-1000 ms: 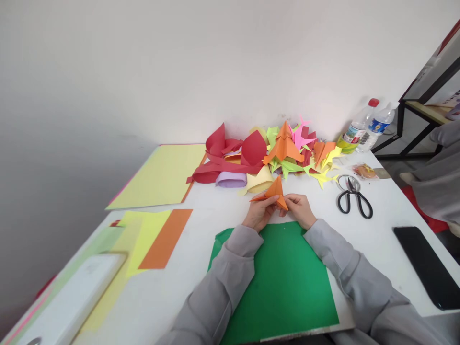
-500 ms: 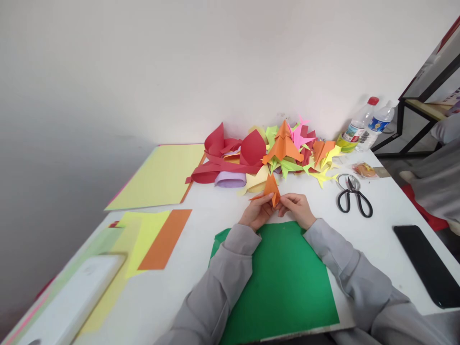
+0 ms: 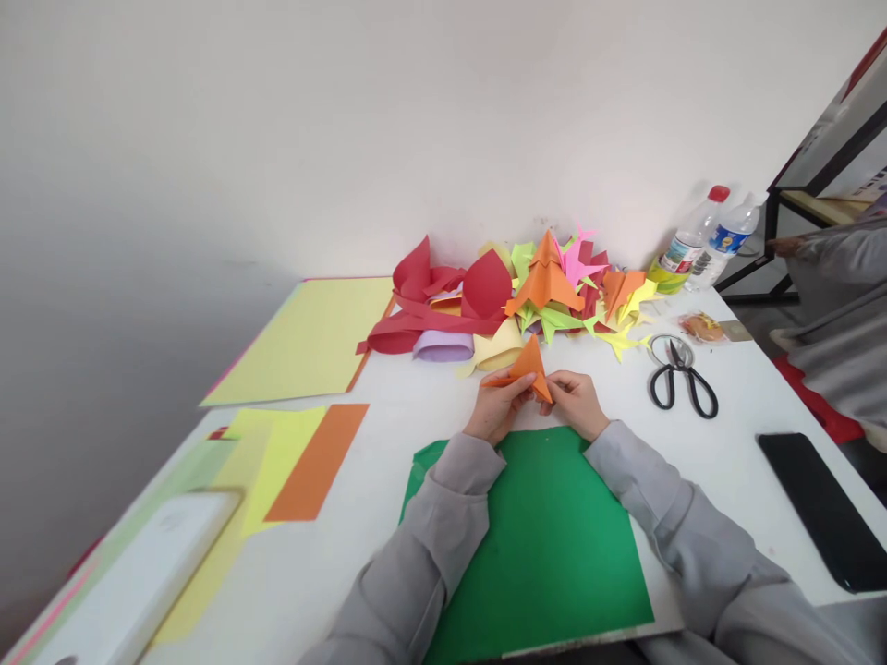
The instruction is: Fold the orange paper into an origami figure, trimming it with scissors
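Observation:
A small folded orange paper piece is held just above the white table, pinched from both sides. My left hand grips its left flap with thumb and fingers closed. My right hand pinches its right lower corner. Both wrists rest over the far edge of a green paper sheet that lies in front of me. Grey sleeves cover both arms.
A heap of folded coloured paper figures and curled red strips lies at the back by the wall. Black scissors, two bottles, a black phone, yellow and orange sheets and another person's grey sleeve surround me.
The orange piece was turned and squeezed narrower half a second ago, and now spreads out again with its point up. The other person's sleeve at the right has shifted.

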